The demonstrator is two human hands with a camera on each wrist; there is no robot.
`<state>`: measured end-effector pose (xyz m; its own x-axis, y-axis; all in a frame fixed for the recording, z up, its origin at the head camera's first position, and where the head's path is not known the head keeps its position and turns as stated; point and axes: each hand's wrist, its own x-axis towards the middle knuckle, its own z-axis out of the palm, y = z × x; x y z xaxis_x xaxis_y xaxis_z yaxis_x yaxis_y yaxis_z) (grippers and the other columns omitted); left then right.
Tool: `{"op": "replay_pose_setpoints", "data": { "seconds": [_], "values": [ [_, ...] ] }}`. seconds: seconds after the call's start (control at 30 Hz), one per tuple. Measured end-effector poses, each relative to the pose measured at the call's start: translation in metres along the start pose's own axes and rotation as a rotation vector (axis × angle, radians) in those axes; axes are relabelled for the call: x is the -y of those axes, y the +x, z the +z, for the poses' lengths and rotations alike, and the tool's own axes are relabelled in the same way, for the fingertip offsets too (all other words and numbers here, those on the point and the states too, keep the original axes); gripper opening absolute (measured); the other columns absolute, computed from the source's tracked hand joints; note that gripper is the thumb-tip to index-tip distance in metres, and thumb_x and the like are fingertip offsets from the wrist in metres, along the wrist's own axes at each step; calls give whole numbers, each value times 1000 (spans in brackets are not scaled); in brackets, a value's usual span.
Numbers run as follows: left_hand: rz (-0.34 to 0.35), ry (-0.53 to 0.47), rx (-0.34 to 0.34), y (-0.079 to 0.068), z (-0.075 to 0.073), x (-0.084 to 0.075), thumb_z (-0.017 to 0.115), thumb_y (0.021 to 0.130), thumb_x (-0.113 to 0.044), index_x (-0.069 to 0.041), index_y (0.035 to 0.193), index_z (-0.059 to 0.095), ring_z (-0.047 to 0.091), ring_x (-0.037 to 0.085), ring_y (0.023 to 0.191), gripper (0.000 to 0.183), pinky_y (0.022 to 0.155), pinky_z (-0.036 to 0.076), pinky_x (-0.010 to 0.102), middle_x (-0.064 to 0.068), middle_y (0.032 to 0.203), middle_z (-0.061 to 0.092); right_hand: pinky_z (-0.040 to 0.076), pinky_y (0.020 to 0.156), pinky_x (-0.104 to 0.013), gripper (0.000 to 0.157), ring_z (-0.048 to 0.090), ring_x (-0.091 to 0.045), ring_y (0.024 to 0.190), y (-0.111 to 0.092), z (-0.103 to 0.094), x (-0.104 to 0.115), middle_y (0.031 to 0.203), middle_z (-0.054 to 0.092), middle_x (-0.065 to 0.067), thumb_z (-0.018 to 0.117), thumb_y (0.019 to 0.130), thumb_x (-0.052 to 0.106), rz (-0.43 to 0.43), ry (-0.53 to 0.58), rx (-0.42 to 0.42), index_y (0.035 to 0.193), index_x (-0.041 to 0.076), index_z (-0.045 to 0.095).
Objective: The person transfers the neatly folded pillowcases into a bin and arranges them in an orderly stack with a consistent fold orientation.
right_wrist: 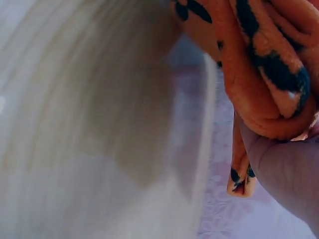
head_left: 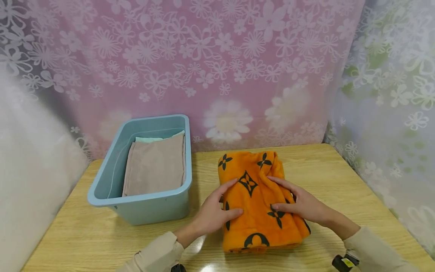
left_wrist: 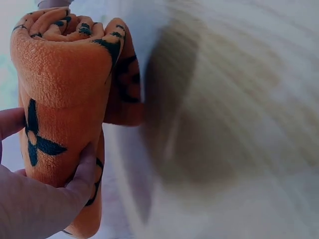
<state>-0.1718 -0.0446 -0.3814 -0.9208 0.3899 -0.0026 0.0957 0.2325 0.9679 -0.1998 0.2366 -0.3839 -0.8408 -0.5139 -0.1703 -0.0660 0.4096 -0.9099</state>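
Observation:
A folded orange plush blanket (head_left: 251, 219) with dark flower and diamond motifs lies on the wooden table, right of the middle. My left hand (head_left: 215, 212) grips its left side, thumb and fingers on the cloth. On the opposite side, my right hand (head_left: 307, 206) holds the blanket where it bunches into loose folds. The left wrist view shows the rolled layers of the blanket (left_wrist: 65, 74) at one end, with the left hand (left_wrist: 42, 201) around the edge. In the right wrist view, thick folds (right_wrist: 264, 114) hide part of the right hand (right_wrist: 286, 174).
A light blue plastic bin (head_left: 139, 201) stands to the left on the table (head_left: 68, 234). Inside it are a folded greyish-beige cloth (head_left: 154, 166) and a mint-green one (head_left: 147, 139). A pink flowered curtain (head_left: 221, 75) hangs behind the table's back edge.

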Motion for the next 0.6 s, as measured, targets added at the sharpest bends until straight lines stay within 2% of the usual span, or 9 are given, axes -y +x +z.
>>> {"op": "replay_pose_setpoints", "data": {
  "seconds": [0.23, 0.43, 0.6],
  "values": [
    [60, 30, -1, -1, -11, -38, 68, 78, -29, -42, 132, 34, 49, 14, 98, 65, 67, 49, 26, -5, 118, 45, 47, 77, -35, 64, 47, -25, 110, -8, -13, 38, 140, 20, -4, 57, 88, 15, -49, 69, 1, 138, 39, 25],
    [83, 56, -11, -4, -29, -71, 65, 80, -29, -45, 132, 31, 51, 15, 97, 64, 66, 50, 29, -1, 117, 44, 48, 74, -39, 64, 54, -28, 101, -10, -20, 78, 134, 30, -9, 55, 88, 14, -73, 94, -3, 138, 40, 24],
    [93, 111, -22, -8, -49, -96, 66, 80, -29, -44, 132, 32, 52, 16, 95, 64, 66, 50, 29, 1, 116, 45, 49, 72, -38, 64, 56, -27, 98, -6, -20, 107, 131, 34, -8, 58, 87, 18, -81, 37, -37, 136, 43, 25]
  ]
}}
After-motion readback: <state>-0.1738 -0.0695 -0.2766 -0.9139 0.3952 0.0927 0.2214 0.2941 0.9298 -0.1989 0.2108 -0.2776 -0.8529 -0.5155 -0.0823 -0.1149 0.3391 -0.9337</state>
